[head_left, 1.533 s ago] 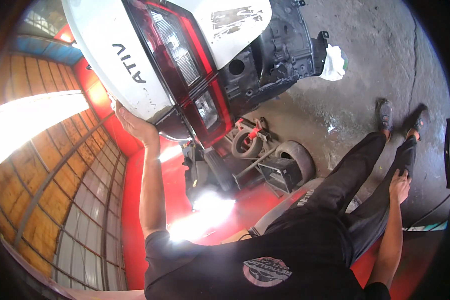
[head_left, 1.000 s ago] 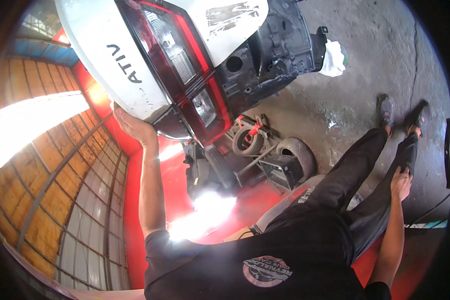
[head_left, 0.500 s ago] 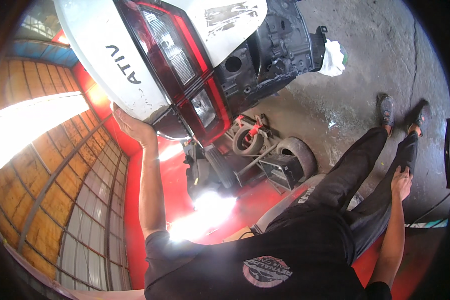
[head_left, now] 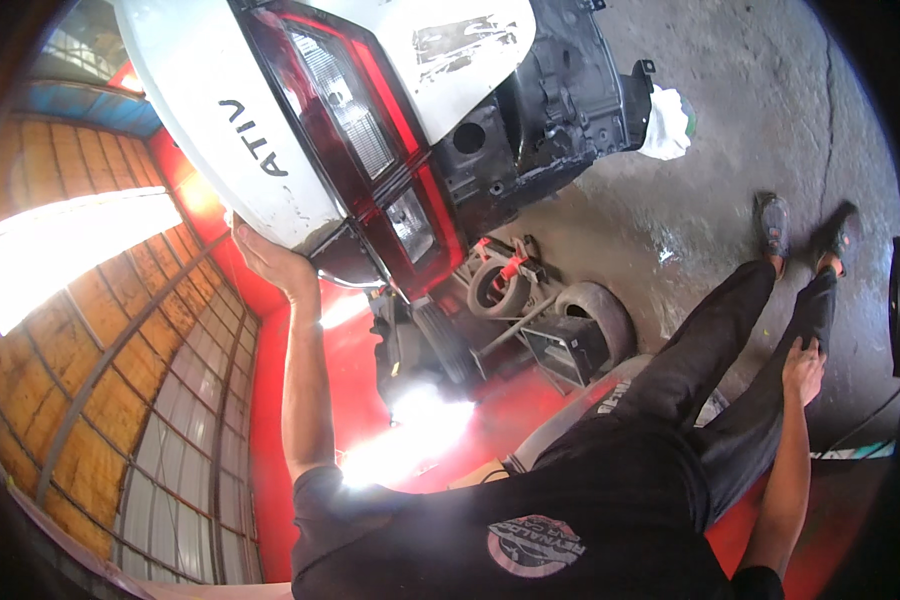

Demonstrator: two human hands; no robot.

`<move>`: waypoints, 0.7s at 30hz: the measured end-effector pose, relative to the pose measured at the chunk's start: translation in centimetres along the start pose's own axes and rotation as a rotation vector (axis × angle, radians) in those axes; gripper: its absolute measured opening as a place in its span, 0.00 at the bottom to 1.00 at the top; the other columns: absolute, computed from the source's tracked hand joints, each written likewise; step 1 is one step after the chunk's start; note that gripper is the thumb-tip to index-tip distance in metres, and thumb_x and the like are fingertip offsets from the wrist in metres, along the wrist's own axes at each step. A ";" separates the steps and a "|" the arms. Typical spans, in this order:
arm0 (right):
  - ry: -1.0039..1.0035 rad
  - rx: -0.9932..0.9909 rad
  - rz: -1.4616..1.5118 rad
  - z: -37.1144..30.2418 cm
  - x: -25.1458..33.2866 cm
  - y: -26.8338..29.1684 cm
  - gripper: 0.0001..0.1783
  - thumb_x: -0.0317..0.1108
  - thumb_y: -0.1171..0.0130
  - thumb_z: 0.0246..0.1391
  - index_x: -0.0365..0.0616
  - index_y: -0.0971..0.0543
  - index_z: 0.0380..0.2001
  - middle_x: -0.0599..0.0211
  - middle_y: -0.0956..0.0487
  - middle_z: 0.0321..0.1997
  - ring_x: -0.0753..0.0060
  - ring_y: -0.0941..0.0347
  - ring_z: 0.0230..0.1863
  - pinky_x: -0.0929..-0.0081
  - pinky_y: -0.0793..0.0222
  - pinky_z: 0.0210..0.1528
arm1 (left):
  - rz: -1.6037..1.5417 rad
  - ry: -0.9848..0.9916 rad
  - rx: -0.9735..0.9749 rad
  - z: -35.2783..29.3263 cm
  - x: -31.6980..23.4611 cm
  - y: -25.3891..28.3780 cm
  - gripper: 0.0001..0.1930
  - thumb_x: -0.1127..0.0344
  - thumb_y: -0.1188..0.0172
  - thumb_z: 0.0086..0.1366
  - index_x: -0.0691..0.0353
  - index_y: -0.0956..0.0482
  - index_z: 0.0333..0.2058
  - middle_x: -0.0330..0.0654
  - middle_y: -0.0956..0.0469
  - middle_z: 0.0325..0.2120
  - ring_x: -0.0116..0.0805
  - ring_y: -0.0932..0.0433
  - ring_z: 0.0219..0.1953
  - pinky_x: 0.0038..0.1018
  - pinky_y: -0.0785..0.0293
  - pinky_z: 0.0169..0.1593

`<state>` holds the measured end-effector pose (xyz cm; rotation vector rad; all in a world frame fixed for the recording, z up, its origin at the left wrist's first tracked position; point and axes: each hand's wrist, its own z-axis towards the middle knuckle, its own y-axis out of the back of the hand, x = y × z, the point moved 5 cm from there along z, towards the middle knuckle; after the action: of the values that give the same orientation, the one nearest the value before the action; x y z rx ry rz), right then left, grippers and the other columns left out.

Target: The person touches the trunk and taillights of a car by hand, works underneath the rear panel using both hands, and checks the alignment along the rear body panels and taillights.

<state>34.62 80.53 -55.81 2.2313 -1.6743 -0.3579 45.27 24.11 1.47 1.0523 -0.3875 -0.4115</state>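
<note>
The white trunk lid of a car is at the upper left, with scuffed paint along its lower edge. My left hand is cupped against that edge, palm on it, fingers wrapping out of sight behind. Beside it, a red and clear tail light spans the lid and the car's rear corner. Dark bare metal shows where the bumper area is uncovered. Over on the right, my right hand rests against my dark trouser leg with fingers loosely extended, and no object shows in it.
Worn tires, a black box-shaped frame and a red-and-grey floor jack stand below the car. White crumpled cloth or plastic hangs at the car's far side. Grey concrete floor lies right; a red wall rises left.
The car and my left hand sit slightly further right and lower in the picture. Both hands keep the same contact: the left on the lid edge, the right on my trouser leg.
</note>
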 end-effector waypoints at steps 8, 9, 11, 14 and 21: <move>0.027 -0.064 -0.016 0.7 -0.8 -0.8 0.29 0.53 0.53 0.64 0.44 0.28 0.59 0.43 0.26 0.55 0.40 0.26 0.53 0.49 0.28 0.54 | -0.074 -0.015 0.005 0.1 1.2 0.1 0.27 0.55 0.67 0.76 0.71 0.31 0.58 0.53 0.28 0.52 0.43 0.28 0.53 0.37 0.33 0.57; 0.024 -0.071 -0.013 0.7 -0.9 -0.6 0.29 0.53 0.53 0.64 0.44 0.28 0.59 0.43 0.26 0.55 0.40 0.26 0.53 0.49 0.28 0.54 | -0.096 -0.005 0.010 0.0 1.6 -0.1 0.27 0.54 0.66 0.76 0.71 0.31 0.58 0.53 0.28 0.53 0.43 0.28 0.54 0.37 0.33 0.57; 0.021 -0.072 -0.007 0.6 -1.2 -0.4 0.29 0.53 0.53 0.64 0.44 0.27 0.59 0.44 0.26 0.55 0.40 0.26 0.53 0.50 0.28 0.54 | -0.130 0.005 0.008 -0.1 1.7 -0.3 0.27 0.54 0.66 0.76 0.71 0.31 0.58 0.53 0.28 0.53 0.43 0.28 0.54 0.37 0.33 0.57; 0.056 -0.087 -0.014 1.0 -1.1 -2.0 0.30 0.55 0.54 0.64 0.47 0.28 0.60 0.44 0.26 0.55 0.41 0.26 0.53 0.51 0.29 0.54 | -0.050 -0.042 0.003 0.4 -0.2 0.3 0.27 0.54 0.66 0.76 0.71 0.31 0.58 0.53 0.29 0.53 0.44 0.28 0.55 0.37 0.33 0.57; 0.037 -0.065 0.013 0.8 -1.1 -1.1 0.29 0.54 0.53 0.64 0.46 0.28 0.60 0.46 0.27 0.55 0.42 0.26 0.53 0.51 0.29 0.54 | -0.081 0.026 0.005 0.1 -0.1 0.3 0.28 0.53 0.66 0.76 0.71 0.31 0.59 0.52 0.29 0.55 0.44 0.28 0.56 0.37 0.33 0.59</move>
<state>34.97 81.76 -56.94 2.1664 -1.6342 -0.3610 45.19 24.22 1.79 1.0792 -0.3237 -0.4689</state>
